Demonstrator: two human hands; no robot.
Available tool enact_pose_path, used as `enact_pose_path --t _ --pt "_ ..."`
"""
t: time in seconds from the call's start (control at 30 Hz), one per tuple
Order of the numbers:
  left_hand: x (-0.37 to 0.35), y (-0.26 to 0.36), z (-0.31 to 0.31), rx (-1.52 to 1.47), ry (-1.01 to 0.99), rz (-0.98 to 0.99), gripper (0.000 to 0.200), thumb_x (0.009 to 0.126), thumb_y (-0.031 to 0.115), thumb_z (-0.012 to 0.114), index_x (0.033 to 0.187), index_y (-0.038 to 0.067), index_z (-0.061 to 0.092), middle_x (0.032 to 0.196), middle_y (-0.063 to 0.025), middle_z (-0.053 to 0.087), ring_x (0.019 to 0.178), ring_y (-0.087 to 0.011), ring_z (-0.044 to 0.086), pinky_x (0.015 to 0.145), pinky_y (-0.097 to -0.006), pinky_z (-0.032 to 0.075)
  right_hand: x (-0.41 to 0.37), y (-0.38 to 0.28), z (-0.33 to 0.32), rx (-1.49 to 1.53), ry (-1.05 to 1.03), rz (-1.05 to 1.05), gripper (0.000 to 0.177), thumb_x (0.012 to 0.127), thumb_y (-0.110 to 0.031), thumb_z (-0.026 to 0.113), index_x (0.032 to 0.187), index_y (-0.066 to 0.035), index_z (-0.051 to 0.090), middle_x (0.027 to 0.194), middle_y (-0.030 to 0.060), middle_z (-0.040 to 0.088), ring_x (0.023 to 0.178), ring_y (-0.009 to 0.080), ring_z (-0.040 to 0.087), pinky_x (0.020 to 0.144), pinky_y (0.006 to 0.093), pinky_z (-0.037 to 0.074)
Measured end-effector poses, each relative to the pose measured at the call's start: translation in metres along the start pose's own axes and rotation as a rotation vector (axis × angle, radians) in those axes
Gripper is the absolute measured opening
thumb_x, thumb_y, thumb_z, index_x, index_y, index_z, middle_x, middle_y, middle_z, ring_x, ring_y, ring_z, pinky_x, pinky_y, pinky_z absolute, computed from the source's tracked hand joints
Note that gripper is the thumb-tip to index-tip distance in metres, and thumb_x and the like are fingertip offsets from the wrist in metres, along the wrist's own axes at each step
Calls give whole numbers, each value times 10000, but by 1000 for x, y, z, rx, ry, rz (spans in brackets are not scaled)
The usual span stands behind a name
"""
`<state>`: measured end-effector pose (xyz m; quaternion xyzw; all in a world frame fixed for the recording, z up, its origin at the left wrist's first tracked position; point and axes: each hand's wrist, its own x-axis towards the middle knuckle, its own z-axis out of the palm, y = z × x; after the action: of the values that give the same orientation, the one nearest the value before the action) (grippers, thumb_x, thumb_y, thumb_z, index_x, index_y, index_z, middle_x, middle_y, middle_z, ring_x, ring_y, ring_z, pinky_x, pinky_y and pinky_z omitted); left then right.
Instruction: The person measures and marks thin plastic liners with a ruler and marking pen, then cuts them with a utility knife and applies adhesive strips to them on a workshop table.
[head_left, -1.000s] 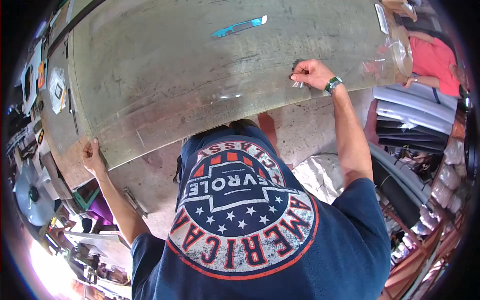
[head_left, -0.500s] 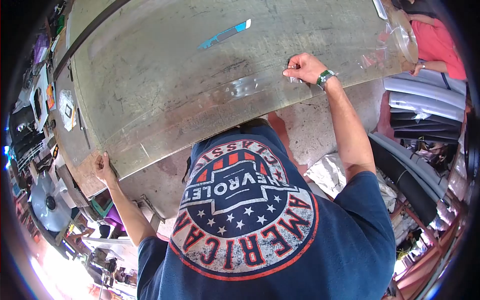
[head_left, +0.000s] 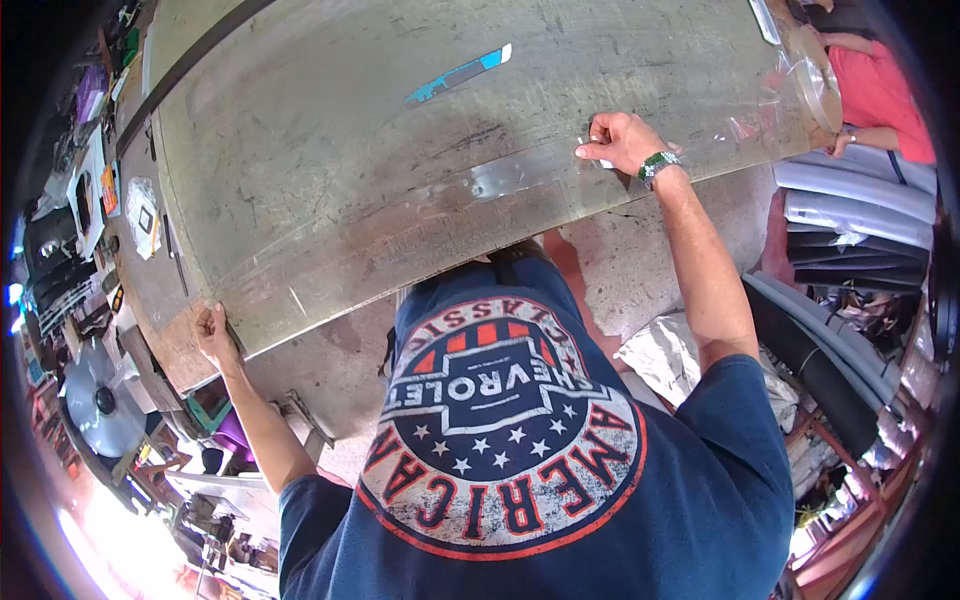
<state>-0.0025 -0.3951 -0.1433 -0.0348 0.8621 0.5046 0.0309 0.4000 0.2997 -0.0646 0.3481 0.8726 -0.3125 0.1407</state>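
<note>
A long strip of clear film (head_left: pixel 490 182) lies along the front edge of the worn greenish tabletop (head_left: pixel 330 130). My left hand (head_left: pixel 213 335) is at the table's front left corner, its fingers pinched near the strip's end; whatever they hold is too small to make out. Over the right part of the table, my right hand (head_left: pixel 618 143) is closed in a pinch on the clear film, with a beaded bracelet at the wrist. A blue and grey cutter (head_left: pixel 460 76) with a white tip lies beyond the strip.
Another person in a red top (head_left: pixel 880 95) stands at the right end, one hand at the table's edge. A dark bar (head_left: pixel 185 70) crosses the far left. Wrapped rolls (head_left: pixel 855 210) are stacked at right. A plastic bag (head_left: pixel 143 215) lies at left.
The view has shifted slightly, so the table and cutter appear a little farther right. My hands keep nearly the same places, both still pinched.
</note>
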Motion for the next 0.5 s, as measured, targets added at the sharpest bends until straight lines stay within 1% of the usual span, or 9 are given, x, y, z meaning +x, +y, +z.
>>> enact_pose_path --t 0.07,0.17,0.23,0.3,0.33,0.37,0.43,0.47,0.5 --pt "0 1 -1 18 25 34 503 902 326 837 1199 -29 637 1004 -69 664 894 -146 597 809 -289 501 -1 1 3 -20 13 4 407 811 -352 871 774 -63 587 652 22 608 606 143 533 585 344 441" --pt "-3 27 12 352 285 192 571 916 357 814 1257 -57 617 1040 -117 671 968 -182 620 866 -328 516 7 3 2 -25 19 -8 402 811 -349 872 778 -69 585 665 21 617 617 143 546 594 345 450" --pt "-28 98 66 569 238 378 581 922 332 802 1299 -61 601 1128 -174 668 987 -232 653 875 -356 544 1 14 7 18 0 13 400 807 -356 875 786 -73 593 674 25 625 625 145 559 601 344 460" --pt "-115 218 171 383 -82 360 503 908 327 785 1253 -23 678 1285 -198 676 1170 -311 652 1029 -428 501 12 22 11 79 -25 -4 402 799 -372 878 800 -76 606 682 32 636 634 148 576 610 343 471" --pt "-147 256 213 523 -271 574 433 891 275 772 1259 58 699 1331 -149 668 1229 -325 617 1091 -456 457 12 15 7 13 -31 18 424 776 -410 891 825 -76 633 716 60 673 672 185 639 657 363 505" --pt "-169 271 258 486 -474 739 395 864 225 765 1246 133 718 1401 -123 628 1343 -325 527 1136 -465 408 11 8 5 -40 -36 3 432 770 -423 891 829 -76 641 740 72 690 703 209 662 678 377 515" --pt "-208 305 338 314 -922 952 409 839 156 755 1247 162 719 1521 -87 532 1458 -354 371 1204 -481 327 7 1 -3 -125 -26 14 449 758 -450 891 838 -76 656 787 95 722 767 259 707 720 404 535" --pt "-222 313 372 321 -1040 991 416 827 135 761 1239 176 726 1562 -70 492 1478 -364 341 1213 -496 313 3 -6 -8 -218 -31 53 447 772 -484 862 977 -114 715 989 113 771 987 338 728 868 466 555" --pt "-233 317 397 322 -1162 1022 426 814 114 767 1232 191 734 1603 -53 451 1497 -374 311 1223 -511 300 -3 -9 -9 -212 -21 53 460 773 -492 859 991 -114 713 995 115 771 998 339 727 885 467 549"
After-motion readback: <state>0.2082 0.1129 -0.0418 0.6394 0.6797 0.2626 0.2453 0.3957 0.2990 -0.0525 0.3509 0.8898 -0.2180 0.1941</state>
